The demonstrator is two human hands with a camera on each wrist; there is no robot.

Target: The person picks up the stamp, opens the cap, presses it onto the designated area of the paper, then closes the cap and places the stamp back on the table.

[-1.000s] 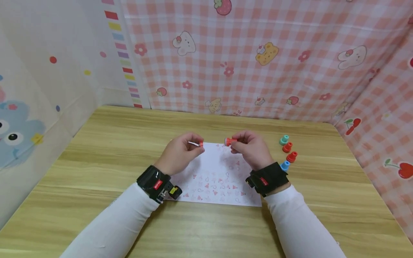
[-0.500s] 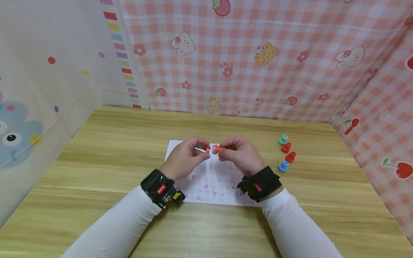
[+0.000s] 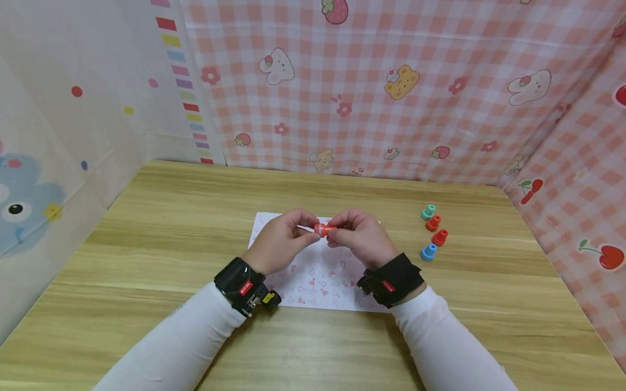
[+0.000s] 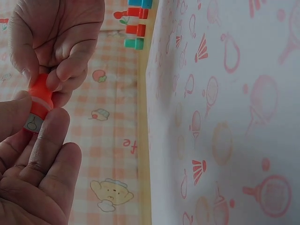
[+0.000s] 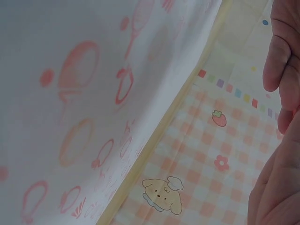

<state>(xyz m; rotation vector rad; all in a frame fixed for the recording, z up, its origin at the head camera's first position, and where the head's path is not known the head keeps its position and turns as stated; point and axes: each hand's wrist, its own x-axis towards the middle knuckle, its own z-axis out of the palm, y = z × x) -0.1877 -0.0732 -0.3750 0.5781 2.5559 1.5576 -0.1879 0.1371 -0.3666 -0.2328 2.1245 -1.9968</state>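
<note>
Over the paper in the head view, both hands meet fingertip to fingertip at a small orange-red toy stamp [image 3: 329, 230]. My right hand [image 3: 365, 239] pinches its handle between thumb and fingers. My left hand [image 3: 277, 240] pinches the stamp's cap [image 3: 318, 229] at the other end, and cap and stamp touch. A grey label [image 4: 33, 123] with a small racket drawing shows between the left fingers in the left wrist view. Whether the cap is fully seated cannot be seen. In the right wrist view, only parts of fingers [image 5: 286, 61] appear; the stamp is hidden.
Beneath the hands lies white paper [image 3: 313, 296] covered in red and orange prints of rackets and shuttlecocks. To the right stand several stamps: a green one [image 3: 427, 212], two red ones [image 3: 439, 237] and a blue one [image 3: 429, 252]. A checked cloth [image 3: 293, 103] hangs behind the wooden table [image 3: 146, 260].
The hands have come together from apart. The right hand moved left with the stamp, the left hand slightly right with the cap, and the two pieces now meet.
</note>
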